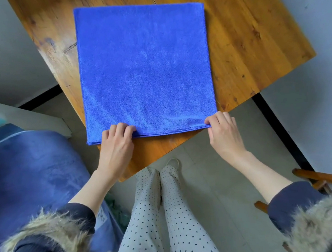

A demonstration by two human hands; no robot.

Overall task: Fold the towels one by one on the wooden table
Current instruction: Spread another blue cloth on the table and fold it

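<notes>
The blue towel [145, 70] lies flat on the wooden desk [243, 34]. Left hand [116, 144] and right hand [222, 131] pinch its near edge with curled fingers [212, 119]. A blue bed [27, 172] sits left, a wooden chair [330, 179] right.

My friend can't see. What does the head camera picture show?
Two hands pinch the near edge of a blue towel spread flat on a wooden table: left hand near one corner, right hand at the other.

Blue towel [145, 66] is laid flat on wooden table [243, 34], folded double, near edge overhanging slightly.
</notes>
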